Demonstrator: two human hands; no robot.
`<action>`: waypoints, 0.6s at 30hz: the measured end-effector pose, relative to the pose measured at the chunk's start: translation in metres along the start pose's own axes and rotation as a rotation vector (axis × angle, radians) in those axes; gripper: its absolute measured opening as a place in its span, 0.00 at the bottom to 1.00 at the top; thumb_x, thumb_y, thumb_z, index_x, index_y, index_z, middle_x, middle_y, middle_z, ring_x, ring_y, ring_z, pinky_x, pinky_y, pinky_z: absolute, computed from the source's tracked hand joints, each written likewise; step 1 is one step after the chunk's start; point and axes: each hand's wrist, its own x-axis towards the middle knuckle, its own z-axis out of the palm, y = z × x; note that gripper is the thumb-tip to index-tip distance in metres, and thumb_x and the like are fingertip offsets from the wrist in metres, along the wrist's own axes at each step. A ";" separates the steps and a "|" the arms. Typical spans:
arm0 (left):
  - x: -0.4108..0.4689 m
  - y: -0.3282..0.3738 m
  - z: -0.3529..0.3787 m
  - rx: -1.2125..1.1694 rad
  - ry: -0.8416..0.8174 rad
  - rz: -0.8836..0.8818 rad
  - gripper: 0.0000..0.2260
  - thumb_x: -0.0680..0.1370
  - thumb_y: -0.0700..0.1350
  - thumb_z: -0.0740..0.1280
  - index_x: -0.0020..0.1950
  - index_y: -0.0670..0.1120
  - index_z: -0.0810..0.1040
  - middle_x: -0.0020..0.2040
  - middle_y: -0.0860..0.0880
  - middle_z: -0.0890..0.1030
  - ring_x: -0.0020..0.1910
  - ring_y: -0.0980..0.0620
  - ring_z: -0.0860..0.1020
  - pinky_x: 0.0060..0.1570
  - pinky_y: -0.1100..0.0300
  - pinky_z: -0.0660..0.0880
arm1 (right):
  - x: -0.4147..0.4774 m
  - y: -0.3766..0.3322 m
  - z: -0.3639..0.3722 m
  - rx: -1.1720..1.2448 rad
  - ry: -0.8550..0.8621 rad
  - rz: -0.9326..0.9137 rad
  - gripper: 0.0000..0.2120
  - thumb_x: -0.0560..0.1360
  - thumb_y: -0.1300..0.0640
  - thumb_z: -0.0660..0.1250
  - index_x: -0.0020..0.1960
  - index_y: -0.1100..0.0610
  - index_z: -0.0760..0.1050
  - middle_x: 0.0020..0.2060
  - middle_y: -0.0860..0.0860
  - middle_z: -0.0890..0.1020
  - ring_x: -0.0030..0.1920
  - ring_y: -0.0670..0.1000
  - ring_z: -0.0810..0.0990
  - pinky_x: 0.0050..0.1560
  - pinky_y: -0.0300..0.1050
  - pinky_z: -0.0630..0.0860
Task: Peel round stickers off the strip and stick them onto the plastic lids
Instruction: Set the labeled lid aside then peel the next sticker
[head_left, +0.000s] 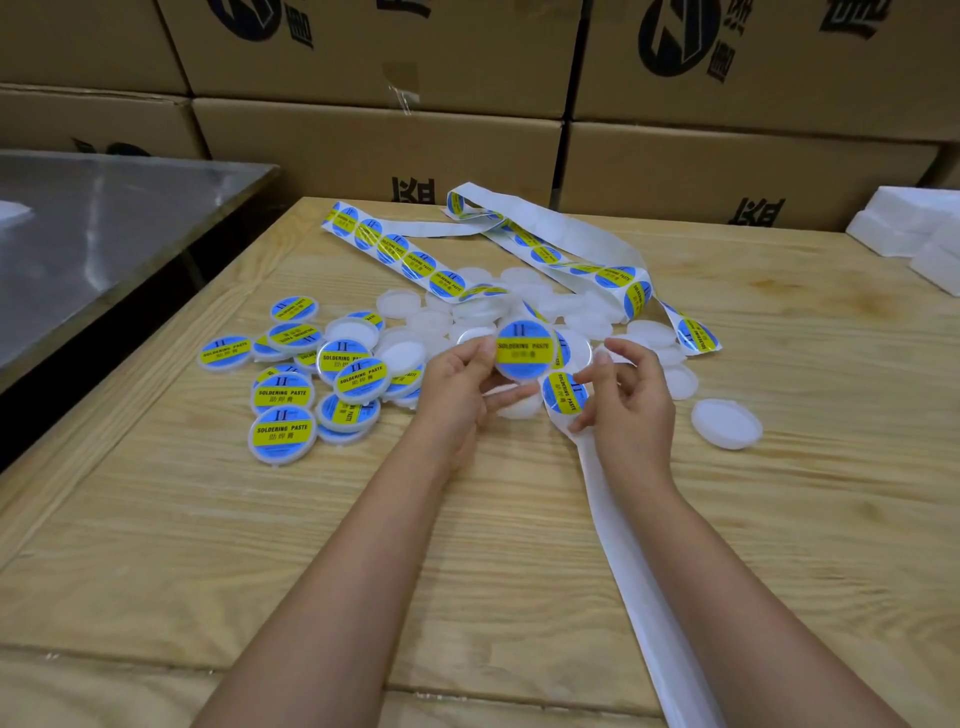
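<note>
Toward the middle of the wooden table (218, 561), the left hand (460, 387) holds a round translucent lid (524, 349), thumb on its left rim and fingers curled beneath. The lid already wears a blue sticker crossed by a yellow band that reads "SOLDERING PASTE" in black, level to the viewer, with Chinese characters below and a "II" mark above. Just beside it the right hand (631, 402) pinches the strip (636, 566) at its next sticker (565, 393), whose writing runs sideways, top to bottom. The strip's bare white backing stretches lengthwise from the near edge up to this hand. Its sticker-bearing part loops toward the far edge and doubles back left. Plain lids (485, 312) are heaped beyond the hands, one (725, 423) lies apart to the right, and labelled lids (283, 402) lie piled toward the left edge. Printed cardboard boxes (374, 140) stand stacked behind the far edge.
</note>
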 end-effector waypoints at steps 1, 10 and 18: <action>0.001 0.005 -0.004 -0.001 0.055 0.042 0.13 0.82 0.40 0.55 0.46 0.40 0.78 0.36 0.48 0.84 0.37 0.52 0.83 0.40 0.58 0.81 | 0.001 0.001 -0.001 -0.072 0.006 -0.027 0.07 0.72 0.43 0.62 0.49 0.41 0.74 0.36 0.48 0.82 0.30 0.48 0.78 0.34 0.47 0.76; 0.007 0.037 -0.064 0.914 0.540 0.494 0.11 0.80 0.46 0.60 0.53 0.44 0.80 0.43 0.45 0.81 0.44 0.47 0.77 0.46 0.55 0.73 | 0.007 0.005 -0.005 -0.431 -0.106 -0.104 0.13 0.77 0.62 0.59 0.54 0.53 0.80 0.46 0.49 0.84 0.49 0.51 0.80 0.50 0.46 0.74; 0.010 0.025 -0.084 1.459 0.582 0.327 0.10 0.77 0.43 0.62 0.47 0.38 0.79 0.45 0.38 0.80 0.48 0.37 0.75 0.43 0.48 0.70 | 0.005 0.005 -0.008 -0.698 -0.220 -0.127 0.15 0.76 0.65 0.59 0.53 0.55 0.82 0.47 0.53 0.84 0.50 0.55 0.79 0.46 0.44 0.70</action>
